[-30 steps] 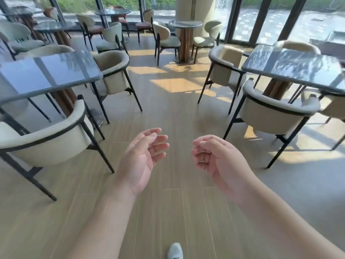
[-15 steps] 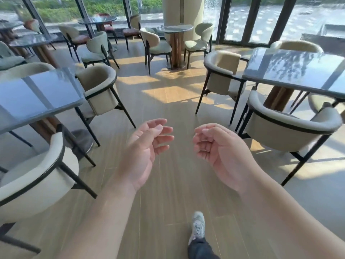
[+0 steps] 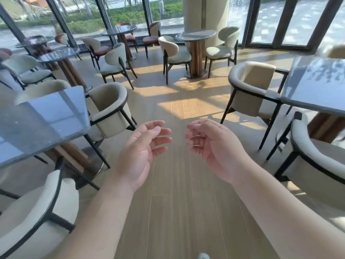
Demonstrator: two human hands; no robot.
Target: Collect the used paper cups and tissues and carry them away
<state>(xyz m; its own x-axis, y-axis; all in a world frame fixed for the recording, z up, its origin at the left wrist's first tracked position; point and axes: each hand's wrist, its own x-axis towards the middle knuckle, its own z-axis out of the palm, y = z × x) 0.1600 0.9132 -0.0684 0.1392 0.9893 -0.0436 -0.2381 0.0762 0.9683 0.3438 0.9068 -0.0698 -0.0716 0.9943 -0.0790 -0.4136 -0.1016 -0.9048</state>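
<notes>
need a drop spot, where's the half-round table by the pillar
In the head view the half-round table stands far ahead, centre-right, against the pillar, with a pale chair on each side.

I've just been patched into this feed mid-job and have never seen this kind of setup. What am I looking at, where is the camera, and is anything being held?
There is no machine here: the camera sits on a person's head, looking forward and down, so the two bare arms reaching into view are their own. The left hand and right hand hang in front with loosely curled fingers and hold nothing. The place is a café-like room with a wooden floor and cream chairs. A dark glossy table stands on the left and another table on the right. No paper cups or tissues show on the tops in view. A round table further back has something at its edge, too small to tell.
</notes>
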